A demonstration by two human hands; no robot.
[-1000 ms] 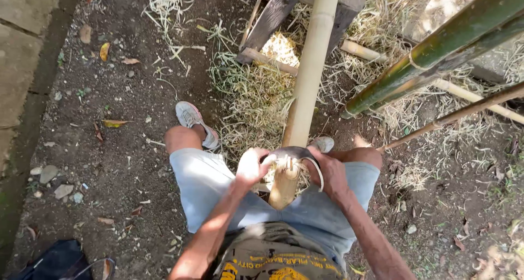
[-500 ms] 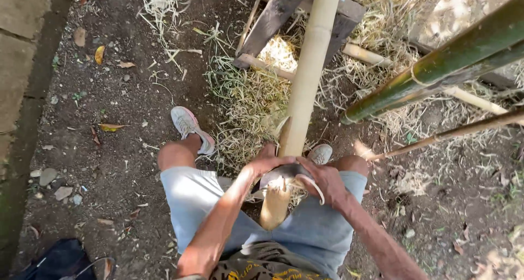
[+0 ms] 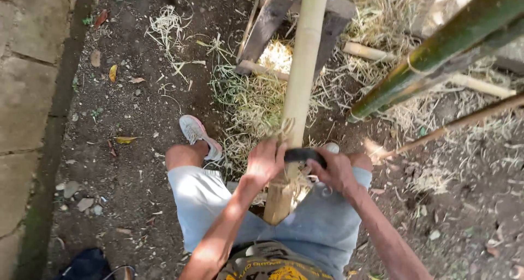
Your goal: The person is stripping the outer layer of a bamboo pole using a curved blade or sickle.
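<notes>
A pale bamboo pole (image 3: 301, 78) runs from my lap up and away, leaning on a dark wooden stand (image 3: 275, 18). A dark curved blade (image 3: 303, 154) lies across the pole. My left hand (image 3: 266, 161) grips its left end and my right hand (image 3: 334, 171) grips its right end, both pressed against the pole. Thin shavings curl off the pole just above the blade. The pole's cut lower end (image 3: 277, 203) rests between my knees.
Straw-like shavings (image 3: 256, 102) cover the dirt around the stand. Green bamboo poles (image 3: 436, 56) slant across the upper right. A thin brown stick (image 3: 453, 124) lies below them. A stone paving edge (image 3: 30, 94) borders the left. My shoe (image 3: 196, 132) is planted on the ground.
Both hands have slid the blade further up the pole, away from my body. The view has shifted slightly downward and left.
</notes>
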